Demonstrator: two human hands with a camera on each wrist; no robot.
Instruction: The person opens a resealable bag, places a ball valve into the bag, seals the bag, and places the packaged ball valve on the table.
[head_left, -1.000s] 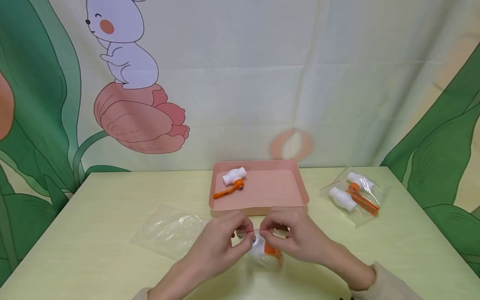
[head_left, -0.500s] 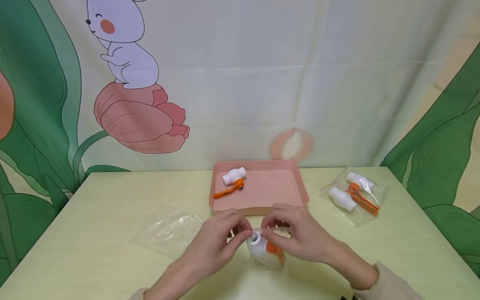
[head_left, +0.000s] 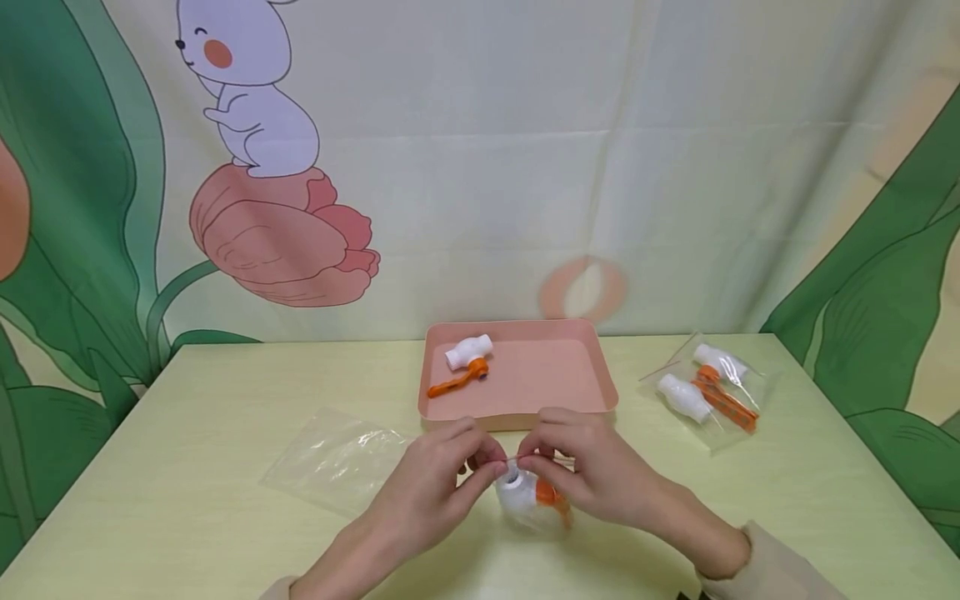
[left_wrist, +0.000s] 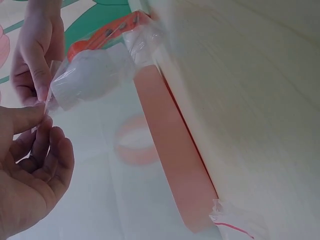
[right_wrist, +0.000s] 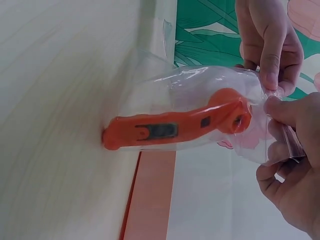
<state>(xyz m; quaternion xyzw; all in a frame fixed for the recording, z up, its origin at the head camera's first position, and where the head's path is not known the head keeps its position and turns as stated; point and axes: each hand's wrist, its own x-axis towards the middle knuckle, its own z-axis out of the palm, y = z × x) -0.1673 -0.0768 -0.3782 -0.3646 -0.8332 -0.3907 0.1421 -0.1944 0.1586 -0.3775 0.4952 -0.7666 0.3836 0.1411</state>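
Note:
In the head view, my left hand and right hand are close together in front of the tray. Thumb and fingers of each pinch the top edge of a clear plastic bag. Inside it hangs a ball valve with a white body and an orange lever handle. The right wrist view shows the handle side of the valve through the film; the white body shows through it in the left wrist view. Whether the bag's mouth is parted between the fingertips, I cannot tell.
A pink tray at the back of the table holds a loose white-and-orange ball valve. On the right lie bagged valves. A flat clear bag is left of my hands. Behind the table hangs a printed curtain.
The bag and valve have shifted slightly between my hands, and the valve's open end shows more clearly than a second ago. Both hands keep pinching the bag's top edge.

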